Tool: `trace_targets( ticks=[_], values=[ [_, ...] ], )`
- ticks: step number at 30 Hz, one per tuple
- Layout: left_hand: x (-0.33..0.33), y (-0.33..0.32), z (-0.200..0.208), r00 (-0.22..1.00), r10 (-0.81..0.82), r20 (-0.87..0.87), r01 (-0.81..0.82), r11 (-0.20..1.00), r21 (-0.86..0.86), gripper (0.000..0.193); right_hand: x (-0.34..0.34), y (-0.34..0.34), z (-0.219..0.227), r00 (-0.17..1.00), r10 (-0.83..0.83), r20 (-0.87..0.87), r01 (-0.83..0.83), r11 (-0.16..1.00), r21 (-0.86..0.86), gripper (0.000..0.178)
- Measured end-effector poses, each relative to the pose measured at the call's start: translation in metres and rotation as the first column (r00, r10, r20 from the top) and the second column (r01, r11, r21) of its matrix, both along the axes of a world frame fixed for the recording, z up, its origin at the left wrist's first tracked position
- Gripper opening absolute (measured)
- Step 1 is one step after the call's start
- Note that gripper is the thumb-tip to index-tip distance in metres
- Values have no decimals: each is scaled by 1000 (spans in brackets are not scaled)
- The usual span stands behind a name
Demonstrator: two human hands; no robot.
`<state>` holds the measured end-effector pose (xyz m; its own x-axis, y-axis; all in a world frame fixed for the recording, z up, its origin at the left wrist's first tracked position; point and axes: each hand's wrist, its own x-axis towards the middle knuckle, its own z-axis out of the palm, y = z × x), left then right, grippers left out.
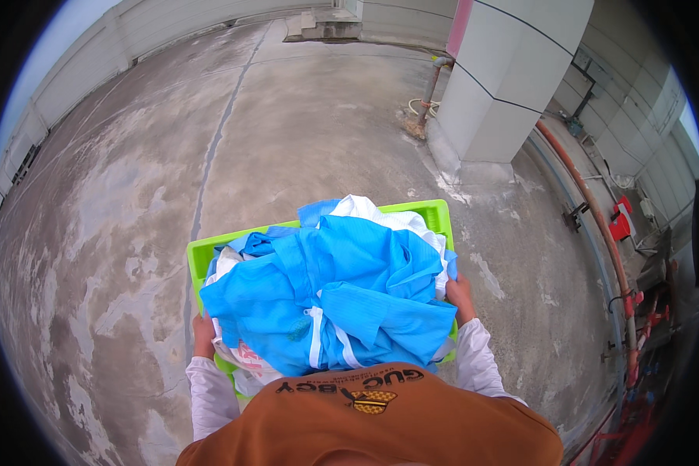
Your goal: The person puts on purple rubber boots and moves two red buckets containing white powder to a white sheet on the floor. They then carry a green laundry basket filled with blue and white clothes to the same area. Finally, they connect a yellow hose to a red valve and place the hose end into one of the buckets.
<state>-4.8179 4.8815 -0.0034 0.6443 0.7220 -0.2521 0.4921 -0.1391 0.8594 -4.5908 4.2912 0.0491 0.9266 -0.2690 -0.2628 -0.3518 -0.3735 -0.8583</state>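
Observation:
A lime-green plastic basket (435,213) is held in front of my body, heaped with blue garments (349,272) and some white cloth (380,215). My left hand (203,335) grips the basket's left side, fingers partly hidden by the rim and cloth. On the opposite side my right hand (460,299) is closed on the basket's right edge, beside a fold of blue fabric. White straps with a zip pull (315,335) lie over the near part of the pile. A white plastic bag with red print (248,361) pokes out at the near left.
Stained concrete floor (132,194) with a dark seam stretches ahead to a pale wall (93,62). A white-tiled pillar (497,93) stands ahead right, with an upright pipe (429,93) beside it. Red-brown piping (590,194) runs along the right, near red fittings (620,221).

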Motion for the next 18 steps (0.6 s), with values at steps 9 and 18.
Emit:
trace_targets(
  ticks=[9,18],
  values=[
    [242,88,42,998,-37,42,38,999,-26,42,183,85,-30,996,-84,-18,86,990,114,22],
    [492,165,19,994,-78,-77,83,995,63,48,417,157,-47,997,-75,-25,77,995,67,24]
  ],
)
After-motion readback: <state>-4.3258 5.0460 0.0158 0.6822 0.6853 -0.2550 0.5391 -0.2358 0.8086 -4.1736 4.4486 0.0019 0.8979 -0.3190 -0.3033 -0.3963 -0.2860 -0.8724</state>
